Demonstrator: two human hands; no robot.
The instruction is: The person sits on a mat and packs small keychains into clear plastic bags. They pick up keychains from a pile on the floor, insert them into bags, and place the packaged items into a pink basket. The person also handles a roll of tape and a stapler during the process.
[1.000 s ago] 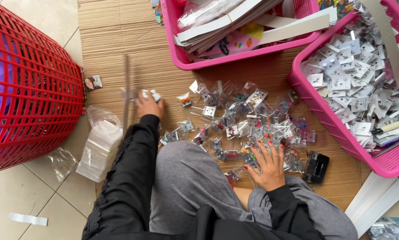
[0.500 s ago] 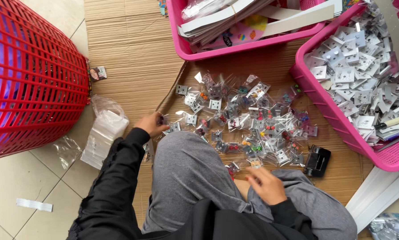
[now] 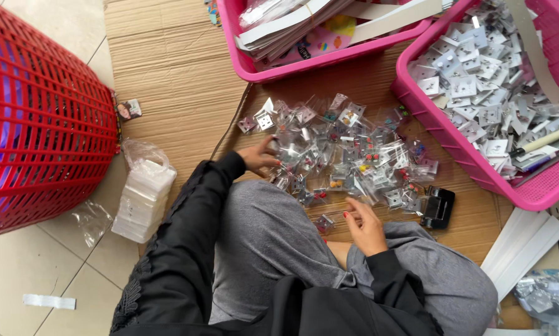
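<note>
A heap of small clear packets (image 3: 354, 152), each holding a white card with tiny coloured pieces, lies on the cardboard mat (image 3: 167, 68) in front of my knees. My left hand (image 3: 257, 157), in a black sleeve, reaches to the heap's left edge with its fingers curled around a small clear packet. Over my right knee, my right hand (image 3: 364, 225) rests with its fingers drawn together. A single packet (image 3: 323, 223) lies just left of those fingertips. Whether the right hand pinches anything is hidden.
A big red mesh basket (image 3: 37, 118) lies on its side at left. One pink basket (image 3: 329, 59) holds card strips, another (image 3: 478, 155) holds white carded pieces. A black stapler-like tool (image 3: 438, 208), a stack of clear bags (image 3: 142, 193) and white strips (image 3: 522, 242) lie nearby.
My left hand drew back from the far left of the heap to its near left edge. My right hand pulled off the heap toward my knee. The camera shifted left.
</note>
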